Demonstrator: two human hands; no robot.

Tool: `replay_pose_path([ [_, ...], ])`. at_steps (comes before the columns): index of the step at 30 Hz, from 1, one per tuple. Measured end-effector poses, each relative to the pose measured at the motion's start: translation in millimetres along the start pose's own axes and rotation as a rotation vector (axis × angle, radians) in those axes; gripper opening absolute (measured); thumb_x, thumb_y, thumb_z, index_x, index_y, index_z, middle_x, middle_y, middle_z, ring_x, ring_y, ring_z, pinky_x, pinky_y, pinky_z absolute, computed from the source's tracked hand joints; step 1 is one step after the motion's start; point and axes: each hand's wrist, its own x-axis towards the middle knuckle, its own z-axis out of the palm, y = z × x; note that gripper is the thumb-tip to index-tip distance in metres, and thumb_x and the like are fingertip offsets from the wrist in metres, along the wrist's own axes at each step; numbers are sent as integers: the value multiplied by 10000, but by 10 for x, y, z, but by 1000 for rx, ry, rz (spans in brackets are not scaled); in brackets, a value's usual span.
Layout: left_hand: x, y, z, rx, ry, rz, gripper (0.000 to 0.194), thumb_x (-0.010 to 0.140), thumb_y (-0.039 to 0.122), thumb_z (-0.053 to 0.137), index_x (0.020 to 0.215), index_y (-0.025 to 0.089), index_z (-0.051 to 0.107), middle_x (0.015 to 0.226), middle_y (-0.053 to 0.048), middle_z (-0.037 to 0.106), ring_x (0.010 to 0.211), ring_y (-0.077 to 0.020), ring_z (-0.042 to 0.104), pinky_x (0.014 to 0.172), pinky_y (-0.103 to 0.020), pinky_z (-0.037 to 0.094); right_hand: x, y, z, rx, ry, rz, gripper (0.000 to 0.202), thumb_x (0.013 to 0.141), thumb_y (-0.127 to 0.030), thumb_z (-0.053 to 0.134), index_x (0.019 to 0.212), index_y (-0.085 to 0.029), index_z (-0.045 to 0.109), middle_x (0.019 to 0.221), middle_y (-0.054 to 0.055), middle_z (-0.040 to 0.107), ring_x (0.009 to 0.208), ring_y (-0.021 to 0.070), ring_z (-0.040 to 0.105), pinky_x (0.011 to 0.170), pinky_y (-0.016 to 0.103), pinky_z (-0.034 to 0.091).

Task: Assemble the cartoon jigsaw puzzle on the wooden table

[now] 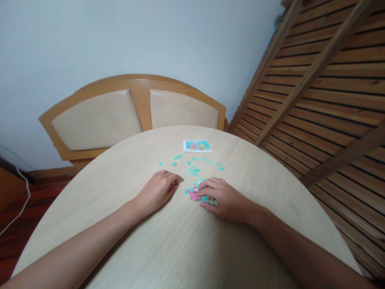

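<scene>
On the round pale table lies a partly joined jigsaw with a pink figure on it. My right hand rests over its right side, fingers apart, fingertips touching the pieces and covering part of them. Left of the jigsaw, my left hand is on the table with its fingers closed on a small puzzle piece, mostly hidden by the fingertips. Loose green puzzle pieces lie scattered just beyond both hands.
A picture card with two cartoon figures lies behind the loose pieces. Past the far table edge stands a wooden headboard with cream panels, against a pale wall. Wooden slats rise at the right. A white cable hangs at the left.
</scene>
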Motion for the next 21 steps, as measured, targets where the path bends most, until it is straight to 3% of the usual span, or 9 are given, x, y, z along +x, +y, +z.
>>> replay_pose_path([
  [9,-85,133,-24,-135,-52,13,269,869,122,508,1057,218,674,900,-54,698,867,-217,617,799,-349,484,14,-3,18,-10,-2,20,309,937,-333,644,1236,-264,684,1190,84,677,1111,244,600,956,421,447],
  [21,-142,241,-40,-172,-101,-25,200,960,184,501,913,220,692,914,-39,710,867,-198,643,780,-305,483,-2,-8,18,-3,-14,18,406,894,-312,682,1299,-283,656,1239,82,656,1152,258,578,991,448,435],
])
